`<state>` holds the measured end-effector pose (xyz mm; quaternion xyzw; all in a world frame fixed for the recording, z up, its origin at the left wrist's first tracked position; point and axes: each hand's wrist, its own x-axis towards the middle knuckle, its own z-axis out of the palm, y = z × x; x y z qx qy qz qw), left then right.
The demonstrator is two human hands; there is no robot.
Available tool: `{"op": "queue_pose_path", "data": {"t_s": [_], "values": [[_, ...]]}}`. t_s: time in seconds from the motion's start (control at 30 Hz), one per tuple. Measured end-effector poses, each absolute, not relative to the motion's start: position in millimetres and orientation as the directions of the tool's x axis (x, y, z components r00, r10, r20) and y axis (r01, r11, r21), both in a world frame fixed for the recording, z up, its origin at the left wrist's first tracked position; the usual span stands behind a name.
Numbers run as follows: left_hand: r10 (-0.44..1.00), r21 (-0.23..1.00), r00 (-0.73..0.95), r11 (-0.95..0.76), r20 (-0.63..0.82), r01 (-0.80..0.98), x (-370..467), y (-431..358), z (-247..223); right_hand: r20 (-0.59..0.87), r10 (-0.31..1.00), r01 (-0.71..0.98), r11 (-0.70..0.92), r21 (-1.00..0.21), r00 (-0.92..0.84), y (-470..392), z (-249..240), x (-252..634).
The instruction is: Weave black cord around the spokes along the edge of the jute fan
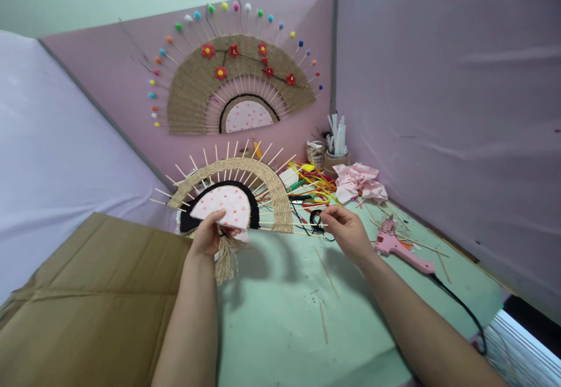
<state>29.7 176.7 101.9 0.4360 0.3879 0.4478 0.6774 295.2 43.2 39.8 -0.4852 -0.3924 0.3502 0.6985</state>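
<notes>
Pink glue gun (405,252), perhaps crumpled cloth (359,182), cardboard (92,299).

Both bare forearms reach forward from the lower edge of the view, angled slightly toward each other. The left hand (209,236) is raised with the wrist bent back, its thumb on top and fingers curled underneath in a pinching grip. The right hand (345,230) is level with it, thumb and forefinger pressed together, remaining fingers loosely curled.
</notes>
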Motion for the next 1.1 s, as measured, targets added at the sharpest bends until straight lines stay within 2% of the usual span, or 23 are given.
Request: {"op": "queue_pose_path", "data": {"t_s": [0.17, 0.33, 0.47, 0.63, 0.77, 0.87, 1.0, 1.1], "values": [[0.937, 0.919, 0.336, 0.215, -0.098, -0.33, 40, 174, 96, 0.157, 0.917, -0.175, 0.233, -0.956, 0.367, 47, 34, 288], [0.869, 0.927, 0.477, 0.279, -0.133, -0.249, 53, 172, 86, 0.129, 0.942, -0.29, 0.224, -0.93, 0.311, 50, 28, 282], [0.858, 0.931, 0.492, 0.287, -0.146, -0.225, 59, 169, 82, 0.095, 0.958, -0.36, 0.192, -0.913, 0.271, 52, 25, 281], [0.869, 0.911, 0.467, 0.314, -0.161, -0.269, 62, 167, 86, 0.091, 0.935, -0.239, 0.18, -0.954, 0.342, 52, 29, 281], [0.913, 0.863, 0.345, 0.345, -0.217, -0.368, 66, 167, 94, 0.159, 0.91, -0.13, 0.223, -0.966, 0.382, 45, 36, 279], [0.932, 0.837, 0.255, 0.348, -0.258, -0.423, 69, 167, 98, 0.242, 0.868, -0.036, 0.285, -0.958, 0.433, 38, 38, 273], [0.935, 0.824, 0.226, 0.35, -0.274, -0.446, 73, 167, 99, 0.412, 0.792, 0.205, 0.358, -0.911, 0.45, 31, 37, 266], [0.937, 0.818, 0.211, 0.347, -0.28, -0.458, 76, 165, 100, 0.463, 0.776, 0.291, 0.366, -0.884, 0.428, 29, 36, 264]]}}
